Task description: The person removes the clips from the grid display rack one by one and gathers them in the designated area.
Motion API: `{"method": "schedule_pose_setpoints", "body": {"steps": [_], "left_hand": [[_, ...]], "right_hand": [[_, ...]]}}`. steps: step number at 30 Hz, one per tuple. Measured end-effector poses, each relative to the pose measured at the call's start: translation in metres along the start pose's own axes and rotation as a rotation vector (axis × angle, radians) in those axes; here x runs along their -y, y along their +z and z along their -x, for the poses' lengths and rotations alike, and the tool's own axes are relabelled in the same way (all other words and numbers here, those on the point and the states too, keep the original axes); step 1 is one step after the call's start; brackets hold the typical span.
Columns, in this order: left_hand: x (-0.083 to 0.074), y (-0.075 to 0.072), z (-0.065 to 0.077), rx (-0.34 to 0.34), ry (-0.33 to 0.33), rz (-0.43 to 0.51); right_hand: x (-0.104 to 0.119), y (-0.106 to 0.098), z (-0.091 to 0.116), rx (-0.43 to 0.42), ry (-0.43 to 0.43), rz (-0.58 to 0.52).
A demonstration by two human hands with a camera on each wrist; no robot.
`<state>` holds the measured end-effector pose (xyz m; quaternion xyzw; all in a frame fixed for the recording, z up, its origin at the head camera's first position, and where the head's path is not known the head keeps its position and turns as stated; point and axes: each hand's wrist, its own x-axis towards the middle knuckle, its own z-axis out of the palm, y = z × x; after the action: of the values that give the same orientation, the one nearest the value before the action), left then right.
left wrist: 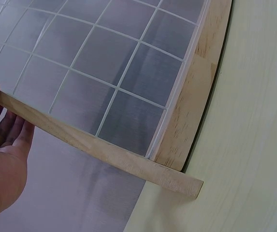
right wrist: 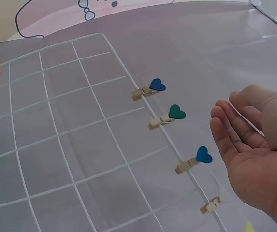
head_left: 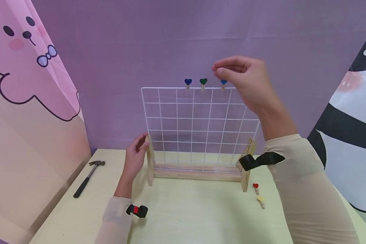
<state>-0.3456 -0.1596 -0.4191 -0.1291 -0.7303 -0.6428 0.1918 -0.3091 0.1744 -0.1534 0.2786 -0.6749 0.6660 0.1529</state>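
Observation:
A white wire grid (head_left: 194, 118) stands upright in a wooden stand (head_left: 198, 174). My left hand (head_left: 135, 156) grips the upper end of the stand's left post (left wrist: 104, 151), thumb on one side and fingers on the other. Above the grid's top edge, my right hand (head_left: 247, 79) hovers with loosely bent fingers and nothing between them. Along that edge sit several small wooden pegs with hearts: a dark blue heart peg (right wrist: 150, 89), a green heart peg (right wrist: 169, 116), a lighter blue heart peg (right wrist: 195, 159) and a whitish-topped peg (right wrist: 211, 205). In the head view, the right hand hides the last one.
On the table's left lies a hammer (head_left: 89, 179) with a black handle. Right of the stand, a red heart peg (head_left: 256, 188) and a yellow heart peg (head_left: 260, 202) lie on the table (head_left: 186, 213). A purple cloth (head_left: 116, 67) hangs behind.

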Motion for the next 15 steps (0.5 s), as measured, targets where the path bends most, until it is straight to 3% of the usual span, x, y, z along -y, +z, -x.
{"method": "schedule_pose_setpoints", "body": {"steps": [7,15], "left_hand": [[0.002,0.0,-0.001,0.002,0.001,0.001],[0.001,-0.001,-0.001,0.002,-0.007,-0.001]], "right_hand": [[0.001,0.012,-0.011,0.008,0.029,-0.005],[0.004,0.025,-0.019,0.015,0.083,0.098]]}}
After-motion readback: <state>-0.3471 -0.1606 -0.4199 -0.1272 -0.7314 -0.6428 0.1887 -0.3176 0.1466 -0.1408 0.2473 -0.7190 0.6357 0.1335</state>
